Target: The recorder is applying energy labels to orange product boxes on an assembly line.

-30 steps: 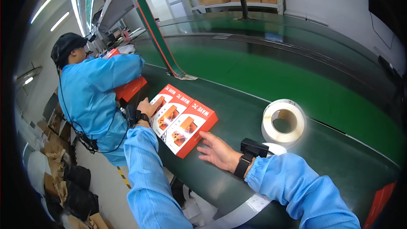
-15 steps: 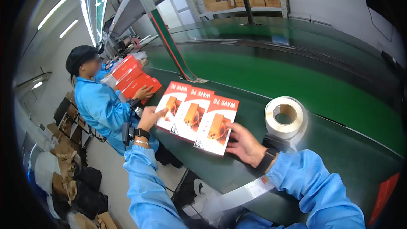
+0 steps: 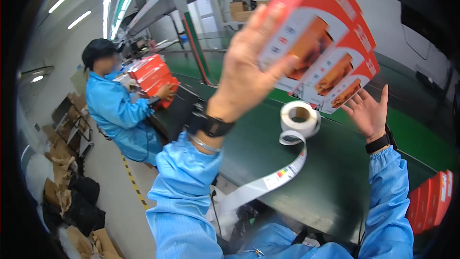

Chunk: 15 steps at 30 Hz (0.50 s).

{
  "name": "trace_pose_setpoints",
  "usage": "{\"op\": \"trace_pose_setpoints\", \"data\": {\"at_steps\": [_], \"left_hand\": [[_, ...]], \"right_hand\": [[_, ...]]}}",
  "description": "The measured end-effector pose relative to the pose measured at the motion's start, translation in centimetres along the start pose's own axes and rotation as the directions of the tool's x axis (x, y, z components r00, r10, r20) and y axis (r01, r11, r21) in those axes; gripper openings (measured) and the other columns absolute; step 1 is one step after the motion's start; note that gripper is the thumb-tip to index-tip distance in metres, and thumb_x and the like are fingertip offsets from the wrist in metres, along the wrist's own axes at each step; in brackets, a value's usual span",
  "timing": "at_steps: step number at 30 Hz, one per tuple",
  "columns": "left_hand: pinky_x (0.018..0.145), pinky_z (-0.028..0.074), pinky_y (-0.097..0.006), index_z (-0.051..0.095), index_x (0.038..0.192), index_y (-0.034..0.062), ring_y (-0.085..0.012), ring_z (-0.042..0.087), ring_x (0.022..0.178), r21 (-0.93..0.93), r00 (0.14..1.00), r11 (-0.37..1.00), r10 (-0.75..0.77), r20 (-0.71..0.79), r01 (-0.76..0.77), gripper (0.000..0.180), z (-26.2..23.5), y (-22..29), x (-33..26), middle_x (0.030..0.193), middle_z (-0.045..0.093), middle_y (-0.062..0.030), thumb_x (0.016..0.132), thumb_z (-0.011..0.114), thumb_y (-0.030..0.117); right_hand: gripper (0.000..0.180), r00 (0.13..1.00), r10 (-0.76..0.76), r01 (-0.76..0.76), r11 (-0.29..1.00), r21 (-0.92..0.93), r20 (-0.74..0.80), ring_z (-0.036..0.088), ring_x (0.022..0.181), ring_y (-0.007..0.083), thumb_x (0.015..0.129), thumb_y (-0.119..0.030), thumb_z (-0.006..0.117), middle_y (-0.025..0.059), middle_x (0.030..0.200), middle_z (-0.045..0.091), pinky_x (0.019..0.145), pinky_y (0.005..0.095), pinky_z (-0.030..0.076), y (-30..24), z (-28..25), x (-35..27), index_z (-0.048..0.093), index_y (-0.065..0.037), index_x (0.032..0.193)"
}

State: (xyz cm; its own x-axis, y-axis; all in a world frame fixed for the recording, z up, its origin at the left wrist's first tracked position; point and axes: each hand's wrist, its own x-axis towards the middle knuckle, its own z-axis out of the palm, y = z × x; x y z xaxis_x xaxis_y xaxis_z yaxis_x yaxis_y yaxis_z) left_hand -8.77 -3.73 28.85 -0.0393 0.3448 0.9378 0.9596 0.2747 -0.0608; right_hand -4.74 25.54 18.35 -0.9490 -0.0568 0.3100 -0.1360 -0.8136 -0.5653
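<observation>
Three red and white cartons [image 3: 335,74] with an orange product picture are raised in front of me, overlapping in a tilted row. My left hand [image 3: 244,69] is closed on the nearest, upper-left carton, its thumb over the printed face. Beside the lower-right carton is my right hand [image 3: 368,112], open with its fingers spread. Its fingertips come up to the carton's edge; whether they touch cannot be made out. Below the cartons, a roll of white labels [image 3: 286,113] sits on the dark green table [image 3: 326,177], its label strip [image 3: 268,182] curling toward me.
More red cartons [image 3: 426,204] stand at the right edge. On the left, a co-worker [image 3: 117,108] in blue handles stacked red boxes [image 3: 151,74]. A post [image 3: 191,48] rises beside the green conveyor belt [image 3: 417,146]. Black bags [image 3: 84,211] lie on the floor at left.
The three cartons have gone from low over the table to raised, farther up and right, tilted. My left hand rose with them; my right hand moved right and opened. My view has shifted.
</observation>
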Motion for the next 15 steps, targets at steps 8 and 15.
{"op": "trace_pose_setpoints", "data": {"at_steps": [8, 15], "left_hand": [[0.078, 0.041, -0.037, 0.055, 0.116, 0.0302, -0.0296, 0.050, 0.090, 0.110, 0.987, 0.980, 0.162, 0.022, -0.163, 0.056, 10.6, 12.3, -7.4, 0.130, 0.039, -0.0210, 0.064, 0.067, 0.014], [0.082, 0.033, -0.046, 0.024, 0.126, 0.0572, -0.0305, 0.039, 0.108, 0.246, 0.917, 0.907, 0.264, 0.299, -0.341, 0.059, 12.0, 19.9, -17.9, 0.144, 0.013, -0.0049, 0.076, 0.054, 0.055]], "right_hand": [[0.098, 0.944, -0.167, 0.086, 0.958, 0.274, 0.286, 0.037, 0.116, 0.0300, 0.074, -0.077, 0.022, 0.0176, 0.125, 0.041, 0.101, 0.0487, 0.025, -3.1, -11.8, -10.8, 0.036, 0.006, 0.125], [0.067, 0.903, -0.203, 0.238, 0.970, 0.050, -0.378, 0.054, 0.094, 0.0227, 0.081, -0.065, 0.036, 0.0062, 0.110, 0.056, 0.079, 0.0368, 0.047, -1.6, -18.1, -14.4, 0.050, -0.011, 0.117]]}}
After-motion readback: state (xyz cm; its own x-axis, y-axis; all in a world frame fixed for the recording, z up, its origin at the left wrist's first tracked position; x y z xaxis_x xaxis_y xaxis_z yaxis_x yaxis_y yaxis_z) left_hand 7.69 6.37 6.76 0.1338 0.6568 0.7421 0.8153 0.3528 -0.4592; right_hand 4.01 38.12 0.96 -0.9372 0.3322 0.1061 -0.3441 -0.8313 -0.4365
